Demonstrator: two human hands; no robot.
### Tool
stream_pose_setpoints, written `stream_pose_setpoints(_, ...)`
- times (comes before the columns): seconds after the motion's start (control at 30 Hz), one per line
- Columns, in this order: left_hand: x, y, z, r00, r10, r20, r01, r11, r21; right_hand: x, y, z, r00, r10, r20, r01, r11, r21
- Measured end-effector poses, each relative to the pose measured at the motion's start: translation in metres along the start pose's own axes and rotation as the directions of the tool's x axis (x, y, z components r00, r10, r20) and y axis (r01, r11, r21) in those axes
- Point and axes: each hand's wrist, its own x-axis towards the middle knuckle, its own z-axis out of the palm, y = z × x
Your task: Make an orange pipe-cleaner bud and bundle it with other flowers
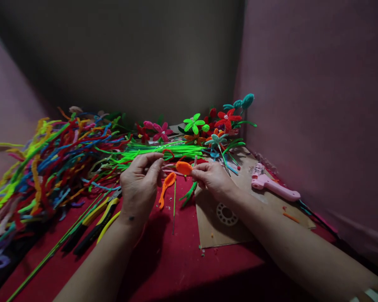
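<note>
My right hand pinches an orange pipe-cleaner petal at its right end, between thumb and forefinger. A short pale stick stands up by those fingertips. To the left, my left hand has its fingers curled with thumb and forefinger drawn close; whatever it may hold is hidden. A red curved strand shows just past its fingertips, and I cannot tell if they touch. Below the hands lie a second orange looped pipe cleaner and a thin green stem on the red cloth.
A heap of mixed pipe cleaners fills the left. Pliers lie by my left forearm. Bright green stems and finished flowers stand behind. On the right are a cardboard sheet, a white holed ring and a pink glue gun.
</note>
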Motion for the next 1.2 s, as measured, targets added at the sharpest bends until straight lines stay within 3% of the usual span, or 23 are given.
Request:
stream_pose_setpoints(0.13, 0.004, -0.002, -0.001, 0.993, -0.117, 0.010, 0.117, 0.983, -0.144, 0.003, 0.001, -0.003, 0.992, 0.070, 0.102, -0.091, 0.973, 0.211)
stream_pose_setpoints(0.33, 0.005, -0.007, 0.003, 0.948, -0.279, 0.154, 0.315, 0.893, -0.321, 0.002, -0.005, -0.005, 0.959, 0.102, 0.265, -0.223, 0.848, 0.481)
stream_pose_setpoints(0.4, 0.010, -0.011, 0.002, 0.953, -0.275, 0.127, 0.303, 0.859, -0.414, 0.002, -0.006, -0.006, 0.946, 0.076, 0.316, -0.247, 0.797, 0.550)
stream_pose_setpoints(0.53, 0.024, -0.024, -0.004, 0.965, -0.258, -0.044, 0.189, 0.804, -0.564, 0.001, -0.008, -0.009, 0.908, -0.071, 0.413, -0.240, 0.720, 0.651)
stream_pose_setpoints(0.63, 0.028, -0.031, -0.006, 0.946, -0.318, -0.070, 0.231, 0.806, -0.545, -0.001, -0.010, -0.009, 0.887, -0.153, 0.437, -0.190, 0.740, 0.645)
stream_pose_setpoints(0.77, 0.019, -0.031, -0.001, 0.949, -0.312, 0.054, 0.304, 0.848, -0.434, -0.002, -0.011, -0.010, 0.882, -0.199, 0.428, -0.124, 0.778, 0.616)
stream_pose_setpoints(0.87, 0.012, -0.029, 0.002, 0.955, -0.276, 0.108, 0.296, 0.880, -0.372, -0.001, -0.009, -0.011, 0.865, -0.236, 0.442, -0.107, 0.774, 0.624)
stream_pose_setpoints(1.1, 0.008, -0.020, 0.006, 0.941, -0.301, 0.156, 0.338, 0.871, -0.357, -0.001, -0.008, -0.012, 0.811, -0.343, 0.475, -0.140, 0.674, 0.726)
stream_pose_setpoints(1.2, 0.006, -0.019, 0.008, 0.933, -0.314, 0.176, 0.358, 0.864, -0.355, -0.001, -0.008, -0.013, 0.833, -0.323, 0.450, -0.160, 0.638, 0.754)
